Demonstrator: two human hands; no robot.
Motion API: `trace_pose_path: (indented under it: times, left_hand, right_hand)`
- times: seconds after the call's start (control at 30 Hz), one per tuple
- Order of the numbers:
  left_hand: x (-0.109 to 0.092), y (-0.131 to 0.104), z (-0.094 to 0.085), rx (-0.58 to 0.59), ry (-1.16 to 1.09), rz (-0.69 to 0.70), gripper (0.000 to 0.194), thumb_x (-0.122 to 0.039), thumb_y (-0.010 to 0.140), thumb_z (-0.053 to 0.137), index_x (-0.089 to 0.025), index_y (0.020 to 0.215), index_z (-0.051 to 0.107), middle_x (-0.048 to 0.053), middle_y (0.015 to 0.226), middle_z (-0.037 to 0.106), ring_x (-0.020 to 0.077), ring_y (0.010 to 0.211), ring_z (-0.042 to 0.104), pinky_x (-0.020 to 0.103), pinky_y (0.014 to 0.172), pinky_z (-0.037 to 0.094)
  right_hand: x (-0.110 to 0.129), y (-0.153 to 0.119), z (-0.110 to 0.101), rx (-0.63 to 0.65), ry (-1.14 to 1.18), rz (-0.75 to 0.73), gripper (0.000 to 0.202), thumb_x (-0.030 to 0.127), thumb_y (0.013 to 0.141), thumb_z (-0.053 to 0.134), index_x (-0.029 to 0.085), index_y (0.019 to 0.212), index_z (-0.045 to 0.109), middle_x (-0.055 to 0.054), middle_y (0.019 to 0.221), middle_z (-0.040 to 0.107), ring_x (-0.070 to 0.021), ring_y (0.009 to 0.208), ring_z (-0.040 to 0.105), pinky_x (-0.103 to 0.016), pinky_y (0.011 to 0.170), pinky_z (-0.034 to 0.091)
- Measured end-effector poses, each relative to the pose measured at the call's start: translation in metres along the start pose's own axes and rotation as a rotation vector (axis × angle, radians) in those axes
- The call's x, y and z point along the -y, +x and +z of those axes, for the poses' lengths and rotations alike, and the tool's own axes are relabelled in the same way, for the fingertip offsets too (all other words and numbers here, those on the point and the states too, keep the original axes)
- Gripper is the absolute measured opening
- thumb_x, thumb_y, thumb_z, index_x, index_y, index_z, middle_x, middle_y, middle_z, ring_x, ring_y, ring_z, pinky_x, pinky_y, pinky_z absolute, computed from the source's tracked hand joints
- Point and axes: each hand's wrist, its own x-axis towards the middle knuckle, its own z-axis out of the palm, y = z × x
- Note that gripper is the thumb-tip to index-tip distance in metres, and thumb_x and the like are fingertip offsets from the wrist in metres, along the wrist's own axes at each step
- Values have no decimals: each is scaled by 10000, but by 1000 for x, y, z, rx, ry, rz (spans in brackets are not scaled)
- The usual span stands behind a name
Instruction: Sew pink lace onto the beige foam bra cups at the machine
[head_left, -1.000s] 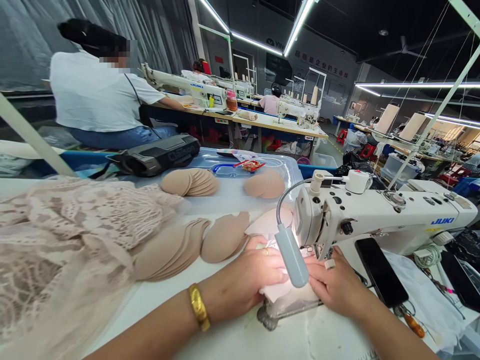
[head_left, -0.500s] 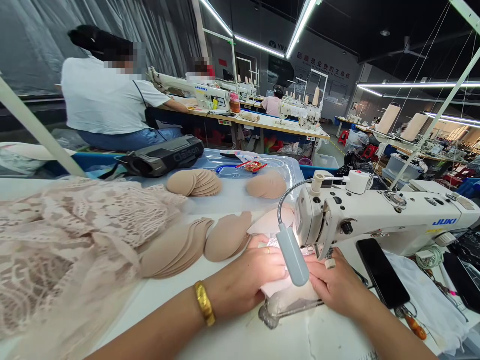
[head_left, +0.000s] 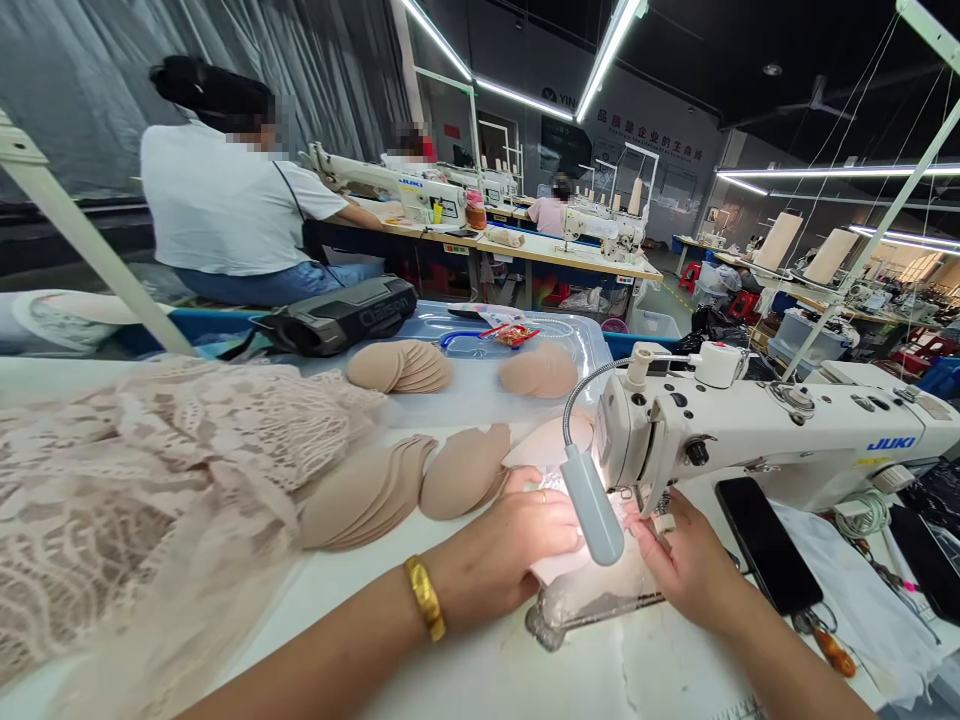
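Note:
A white sewing machine (head_left: 780, 425) carries a lit grey gooseneck lamp (head_left: 592, 508) over its needle area. Under the lamp lies a pale pink fabric piece (head_left: 553, 568) with some lace. My left hand (head_left: 510, 545) rests on this piece, fingers spread flat, left of the needle. My right hand (head_left: 686, 560) is right of the needle, its thumb and fingers drawn together near the presser foot; anything between them is too small to make out. Beige oval pads (head_left: 367, 495) lie fanned left of my left hand, beside another pad stack (head_left: 466, 470).
Beige lace fabric (head_left: 172, 480) is heaped at the left. More pads (head_left: 401, 367) lie on a translucent blue lid (head_left: 472, 395). A black phone (head_left: 769, 545) and white cloth (head_left: 855, 590) are at the right. A person in a white shirt (head_left: 225, 200) sits beyond, at another machine.
My right hand's fingers have drawn together beside the needle, where they were spread flatter on the fabric. My left hand stays on the piece. The view has shifted slightly.

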Motion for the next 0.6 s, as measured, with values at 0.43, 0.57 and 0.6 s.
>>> trace_pose_path:
  times: [0.43,0.57,0.6]
  left_hand:
    - [0,-2,6,-30,29,22,127,-110,813,602,-231,808,642,-1,873,704,226,873,628,395,966,352]
    - [-2,-2,3,-23,4,13,137,-95,832,578,-216,786,623,0,885,710,216,853,634,398,958,355]
    - [-3,-2,2,-24,3,10,143,-86,828,575,-214,787,623,1,890,712,215,856,637,398,954,356]
  right_hand:
    - [-4,-3,0,-24,-29,-70,186,141,1015,479,211,1105,625,-102,1071,717,-280,1013,661,-399,849,565]
    - [-5,-4,0,-4,-36,-69,159,138,1005,480,212,1059,609,-100,1051,713,-279,995,653,-407,846,565]
    - [-6,-5,1,0,-36,-65,155,137,1001,483,215,1054,606,-98,1050,713,-280,995,653,-408,842,565]
